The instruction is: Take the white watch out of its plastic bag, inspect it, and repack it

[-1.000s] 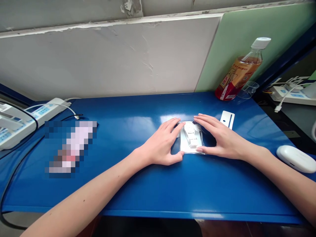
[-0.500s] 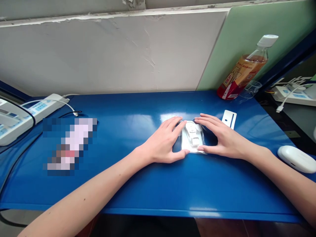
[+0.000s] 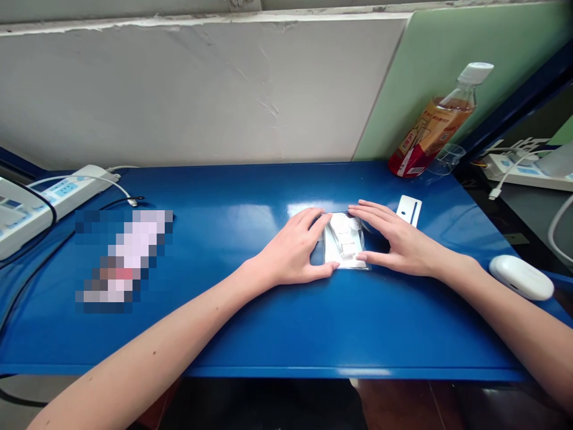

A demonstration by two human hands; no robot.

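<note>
A small clear plastic packet [image 3: 345,245] with white parts inside lies flat on the blue table [image 3: 250,322], right of middle. My left hand [image 3: 293,251] rests on the table at the packet's left edge, fingers stretched out, thumb along its near edge. My right hand [image 3: 396,242] lies at the packet's right edge, fingers flat and spread, fingertips touching the packet. Neither hand grips anything.
A small white card with a dark stripe [image 3: 409,210] lies just behind my right hand. A tea bottle [image 3: 436,128] and a clear cup [image 3: 445,160] stand at the back right. A white case [image 3: 520,277] sits at the right edge. Power strips [image 3: 40,200] and cables lie at the left.
Both hands have stayed at the packet's sides, shifting only slightly; the packet looks a little straighter. The view has tilted down a bit.
</note>
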